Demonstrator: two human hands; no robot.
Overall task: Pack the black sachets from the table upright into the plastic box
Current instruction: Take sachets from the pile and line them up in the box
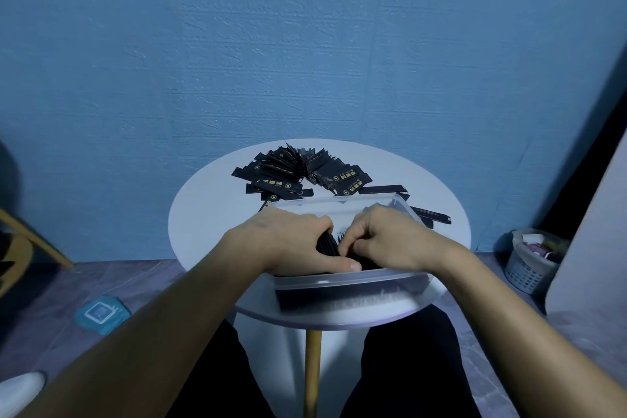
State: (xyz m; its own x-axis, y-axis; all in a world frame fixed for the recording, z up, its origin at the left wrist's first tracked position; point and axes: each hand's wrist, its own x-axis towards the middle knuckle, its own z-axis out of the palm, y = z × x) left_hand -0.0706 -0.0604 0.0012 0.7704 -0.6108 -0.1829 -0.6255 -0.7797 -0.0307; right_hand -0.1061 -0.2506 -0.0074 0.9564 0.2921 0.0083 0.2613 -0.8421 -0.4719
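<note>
1. nearest, under the desk rim: dark-trousered legs either side of one wooden desk leg (312,373).
2. on the near part of the round white desk (203,214): clear plastic box (342,283), long side toward the person, near wall close to the desk edge.
3. inside the box: left hand (285,241), fingers curled round a bundle of packed sachets (327,246), thumb stretched along the near wall.
4. just beside it: right hand (390,237), fingers bent and pinching the top of the same black bundle, fingertips close to the left hand's.
5. packed sachets: thin, black, standing on edge and pressed tight together, mostly hidden under both hands.
6. behind the box: loose sachets (298,170), black with small gold print, fanned and overlapping in a heap, a few poking out past the box's far right corner.
7. bare white desk left and right of the heap, plus a narrow strip behind it up to the far rim.
8. farther off: grey basket (529,265) on the floor at right, well apart from the desk; blue packet (101,314) on the floor at left; blue textured wall behind.
</note>
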